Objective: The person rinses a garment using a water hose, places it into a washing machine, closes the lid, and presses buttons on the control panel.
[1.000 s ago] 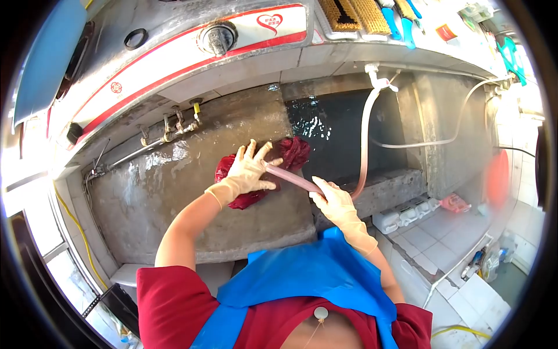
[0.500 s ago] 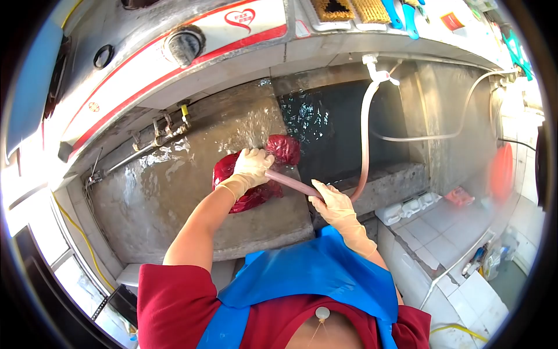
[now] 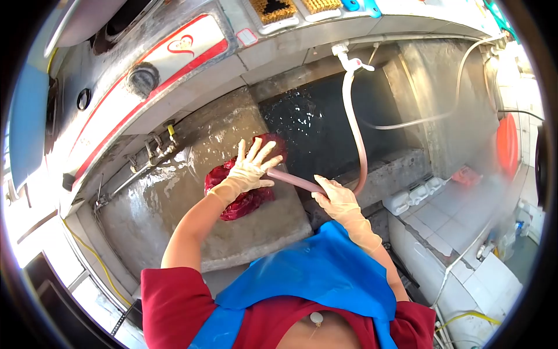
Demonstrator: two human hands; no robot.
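My left hand [image 3: 249, 171], in a pale rubber glove, lies with fingers spread over a wet dark red cloth [image 3: 247, 205] on the grey concrete slab [image 3: 273, 227]. Part of the red material shows beyond my fingers, at the edge of the dark water. My right hand [image 3: 337, 198], gloved too, is wrapped round a pinkish hose [image 3: 296, 181]. The hose end points at the cloth beside my left hand. From my right hand the hose curves up to a white tap [image 3: 350, 63].
A water-filled basin [image 3: 325, 122] lies right of the slab. Metal pipes with a yellow valve [image 3: 171, 130] run along the back left. Brushes [image 3: 273, 10] sit on the ledge above. White containers [image 3: 414, 196] and a red basin [image 3: 507, 145] are at the right.
The view has shifted, so the stove and brushes sit further left. My left hand's fingers bunched on the cloth, then spread again. My right hand has kept hold of the hose.
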